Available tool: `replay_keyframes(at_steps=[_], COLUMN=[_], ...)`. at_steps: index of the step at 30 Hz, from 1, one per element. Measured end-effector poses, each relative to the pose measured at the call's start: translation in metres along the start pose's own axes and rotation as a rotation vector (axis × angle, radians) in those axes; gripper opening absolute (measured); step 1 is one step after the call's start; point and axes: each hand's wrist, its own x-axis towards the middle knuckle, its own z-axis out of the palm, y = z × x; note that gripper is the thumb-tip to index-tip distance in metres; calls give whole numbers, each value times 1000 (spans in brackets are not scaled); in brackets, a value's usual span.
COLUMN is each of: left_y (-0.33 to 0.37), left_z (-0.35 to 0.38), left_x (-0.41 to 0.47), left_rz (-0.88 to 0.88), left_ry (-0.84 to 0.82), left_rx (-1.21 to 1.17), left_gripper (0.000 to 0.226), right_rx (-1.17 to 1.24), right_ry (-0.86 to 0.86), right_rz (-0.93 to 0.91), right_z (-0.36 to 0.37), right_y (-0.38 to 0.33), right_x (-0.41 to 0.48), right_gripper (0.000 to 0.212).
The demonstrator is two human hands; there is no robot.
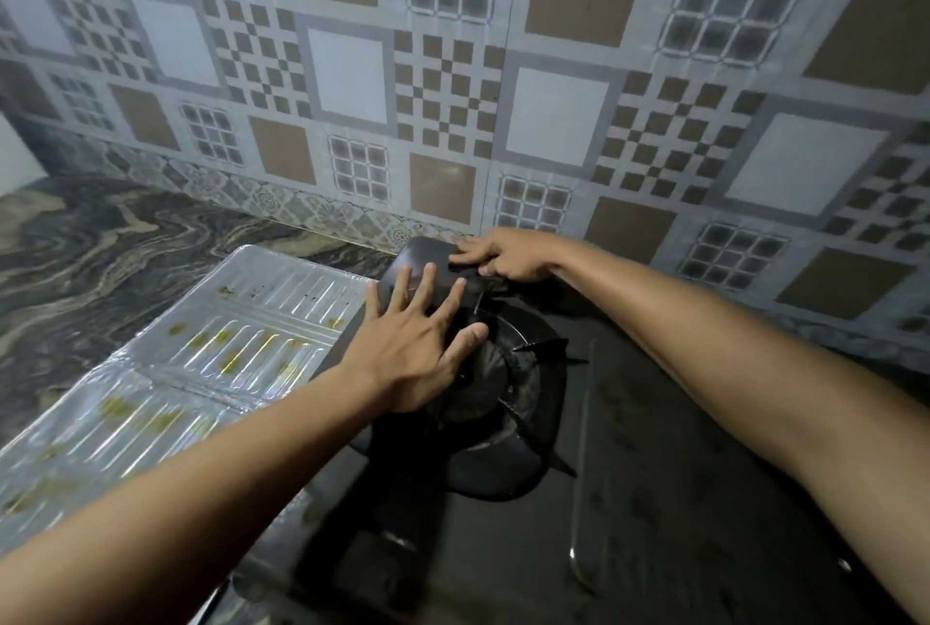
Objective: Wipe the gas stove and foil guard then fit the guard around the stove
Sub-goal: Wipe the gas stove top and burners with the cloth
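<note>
A black glass-top gas stove [654,498] fills the lower middle and right, with its burner and pan support [508,388] near the centre. My left hand [417,348] lies flat with fingers spread on the stove's far left corner, holding nothing. My right hand [508,254] is at the stove's back edge, fingers curled and pinching what looks like a dark cloth [478,280], which is hard to tell apart from the black surface. The silver foil guard [201,363] lies flat on the counter to the left of the stove, ribbed and spotted with yellow-green stains.
The stove stands on a dark marbled counter [100,242] that runs off to the left. A patterned tiled wall [453,71] rises right behind the stove and both hands.
</note>
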Motion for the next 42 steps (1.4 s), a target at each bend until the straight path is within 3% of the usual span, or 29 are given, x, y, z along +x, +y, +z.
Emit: replay_keyframes(at_steps=[6, 11, 17, 22, 33, 42], left_y=[21, 26, 42, 39, 47, 50], left_z=[3, 4, 14, 18, 19, 14], left_x=[3, 4, 1, 5, -8, -18], left_rz=[86, 120, 218, 265, 355, 379], left_ry=[-41, -11, -46, -35, -73, -89], left_rx=[-31, 53, -39, -3, -43, -50], left_gripper=[63, 71, 87, 81, 74, 86], right_rx=[69, 122, 70, -21, 82, 216], right_ry=[95, 198, 321, 308, 318, 378], right_rz=[74, 191, 336, 330, 785, 1093], right_z=[16, 41, 67, 76, 84, 89], right_y=[31, 42, 38, 36, 73, 69], right_x=[-48, -85, -119, -141, -204, -220], right_gripper=[54, 52, 38, 51, 58, 60])
